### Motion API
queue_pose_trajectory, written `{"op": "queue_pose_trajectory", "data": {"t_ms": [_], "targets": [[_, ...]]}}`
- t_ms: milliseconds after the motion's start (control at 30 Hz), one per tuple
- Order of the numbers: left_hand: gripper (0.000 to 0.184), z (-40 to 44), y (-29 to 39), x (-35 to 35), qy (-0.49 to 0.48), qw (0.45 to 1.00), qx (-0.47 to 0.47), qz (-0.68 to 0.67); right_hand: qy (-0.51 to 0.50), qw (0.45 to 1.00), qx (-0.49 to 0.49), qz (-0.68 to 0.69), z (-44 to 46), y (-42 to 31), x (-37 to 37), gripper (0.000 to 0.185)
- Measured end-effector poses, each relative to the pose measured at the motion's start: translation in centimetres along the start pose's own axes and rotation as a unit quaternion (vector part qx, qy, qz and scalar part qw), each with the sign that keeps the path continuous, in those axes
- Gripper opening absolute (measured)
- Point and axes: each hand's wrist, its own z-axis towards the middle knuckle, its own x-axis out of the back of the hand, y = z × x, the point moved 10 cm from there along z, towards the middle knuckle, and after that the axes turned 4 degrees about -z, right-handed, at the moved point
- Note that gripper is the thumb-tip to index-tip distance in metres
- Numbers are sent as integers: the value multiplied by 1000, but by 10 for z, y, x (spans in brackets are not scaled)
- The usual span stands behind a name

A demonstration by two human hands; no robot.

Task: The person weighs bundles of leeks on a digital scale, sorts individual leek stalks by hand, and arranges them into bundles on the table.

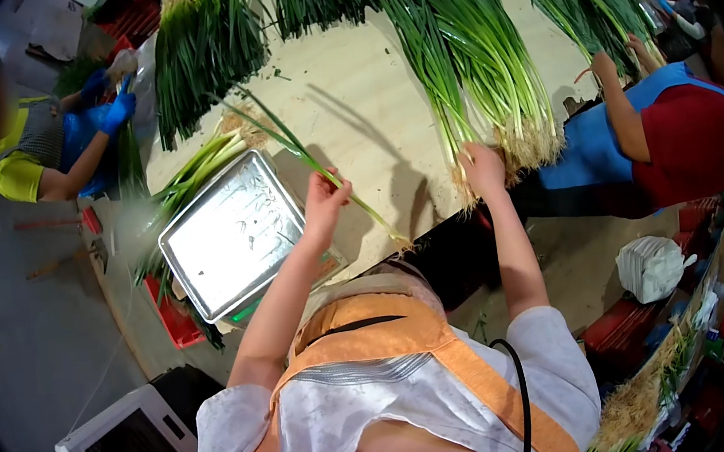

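Note:
My left hand (326, 201) is closed around a single green onion (285, 138). Its leaves point up and away to the left, and its rooty end hangs down near the table's front edge. At the near end of a big pile of green onions (490, 59), my right hand (482, 169) has its fingers closed on stalks close to the roots; how many is hidden. Left of my left arm sits a scale with a shiny metal tray (233, 232), holding only small scraps and wet marks. More green onions (203, 165) lie behind it.
Leafy bundles (208, 51) cover the far side of the wooden table (336, 77). A co-worker with blue gloves (118, 111) stands at the left; another in a blue apron (590, 146) works close on my right. A red crate (174, 314) is below the scale.

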Motion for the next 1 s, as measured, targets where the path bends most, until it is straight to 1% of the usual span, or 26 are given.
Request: {"op": "queue_pose_trajectory", "data": {"t_ms": [67, 167, 267, 300, 333, 367, 400, 433, 467, 567, 667, 800, 933, 1000], "targets": [[36, -6, -6, -15, -41, 999, 6, 0, -9, 999, -30, -7, 40, 3, -10, 30], [38, -9, -18, -14, -58, 998, 33, 16, 6, 993, -44, -113, 69, 23, -35, 28], [37, -12, -21, -3, -45, 998, 47, 18, -124, 979, -102, -125, 75, 48, -71, 25], [37, -12, -23, 2, -38, 998, 48, 16, -96, 984, -93, -115, 74, 50, -76, 23], [36, -12, -24, 6, -31, 998, 48, 13, -95, 990, -99, 8, 69, 48, -85, 23], [36, -11, -25, 10, -25, 998, 52, 7, -94, 981, -104, 131, 61, 47, -93, 22], [35, -11, -27, 13, -20, 998, 56, 1, -93, 957, -109, 252, 51, 45, -96, 22], [35, -11, -29, 14, -16, 998, 61, -5, -148, 922, -133, 332, 35, 25, -88, 22], [34, -11, -30, 13, -21, 998, 62, -19, -200, 876, -158, 409, 16, -4, -75, 21], [31, -9, -33, 7, -37, 996, 69, -44, -229, 806, -159, 523, -26, -39, -65, 19], [26, -6, -39, -4, -54, 994, 80, -51, -234, 778, -145, 566, -54, -50, -64, 18], [19, -2, -34, -30, -93, 988, 84, -85, -266, 745, -124, 599, -79, -71, -54, 19], [16, 0, -26, -52, -117, 980, 102, -125, -299, 731, -125, 600, -101, -90, -48, 20], [15, 0, -28, -53, -105, 980, 110, -131, -291, 742, -127, 590, -106, -91, -49, 20]]}}
